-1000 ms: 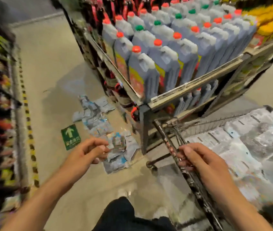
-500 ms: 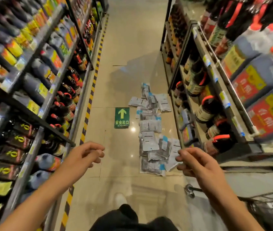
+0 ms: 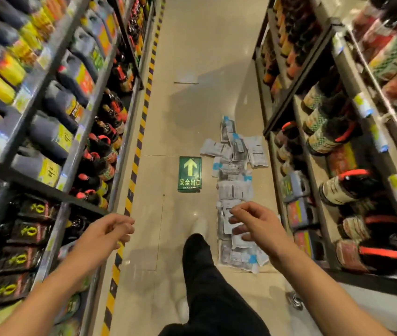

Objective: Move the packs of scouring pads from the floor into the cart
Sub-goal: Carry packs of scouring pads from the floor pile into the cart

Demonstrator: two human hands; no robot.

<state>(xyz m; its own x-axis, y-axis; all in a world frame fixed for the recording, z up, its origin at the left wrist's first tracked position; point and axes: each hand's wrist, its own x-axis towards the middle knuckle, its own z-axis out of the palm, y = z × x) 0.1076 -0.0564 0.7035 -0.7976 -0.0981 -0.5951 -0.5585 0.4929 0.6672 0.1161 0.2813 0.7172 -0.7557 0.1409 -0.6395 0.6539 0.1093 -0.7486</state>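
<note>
Several packs of scouring pads (image 3: 235, 166) lie in a long row on the tiled aisle floor, beside the base of the right shelving. My right hand (image 3: 253, 221) hovers in the air over the near end of that row, fingers loosely curled and holding nothing. My left hand (image 3: 110, 230) hangs over the floor to the left, fingers also loosely curled and empty. The cart is out of view except for one wheel (image 3: 295, 300) at the lower right.
Shelves of dark bottles and jugs line the left side (image 3: 54, 141) and the right side (image 3: 338, 141) of the narrow aisle. A green exit sign with an arrow (image 3: 189, 173) is stuck to the floor. My dark trouser leg (image 3: 207, 287) steps forward in the middle.
My right hand has let go of the cart handle. The view has swung left from the cart to the aisle, and I have stepped closer to the packs with both hands forward.
</note>
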